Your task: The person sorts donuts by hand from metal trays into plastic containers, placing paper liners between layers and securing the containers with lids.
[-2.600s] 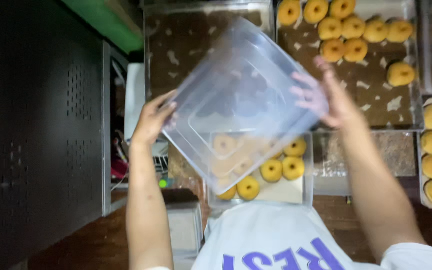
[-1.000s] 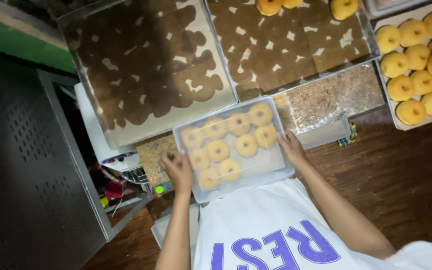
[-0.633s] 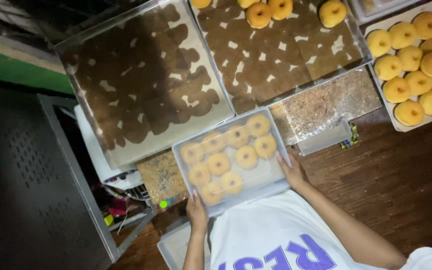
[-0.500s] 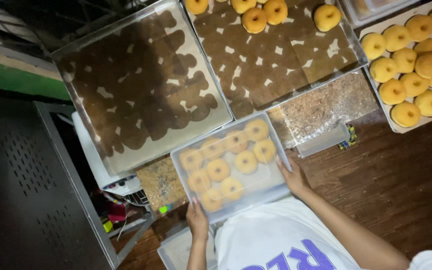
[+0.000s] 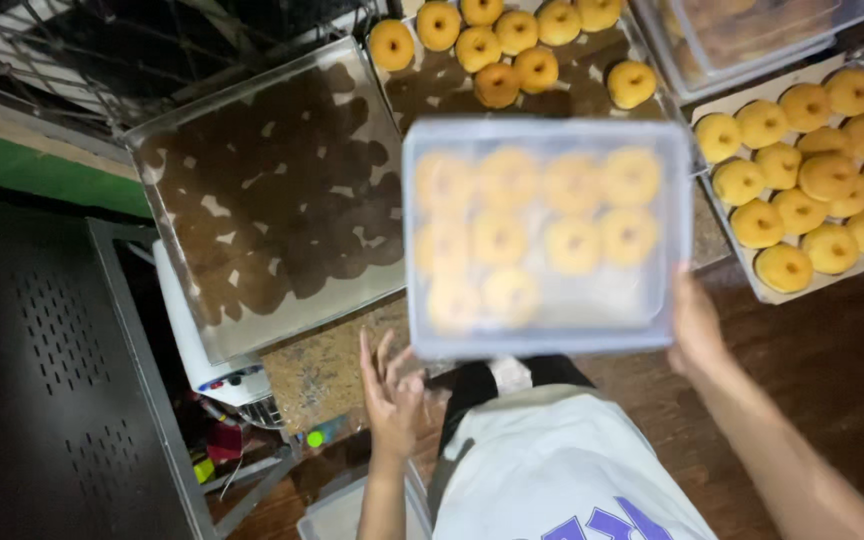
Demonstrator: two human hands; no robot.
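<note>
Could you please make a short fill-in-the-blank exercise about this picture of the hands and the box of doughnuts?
1. The clear box is closed with a ___.
2. The ___ hand holds the box at its corner.
3. The left hand is open and touches ___.
4. The big tray at the left holds only stained ___.

Missing words: lid; right; nothing; paper

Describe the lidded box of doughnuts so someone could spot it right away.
Start at the big greasy, empty baking tray on the left. Just right of it, the right hand lifts a clear plastic box. Unlike the open trays around, its doughnuts look blurred behind a frosted lid.
</note>
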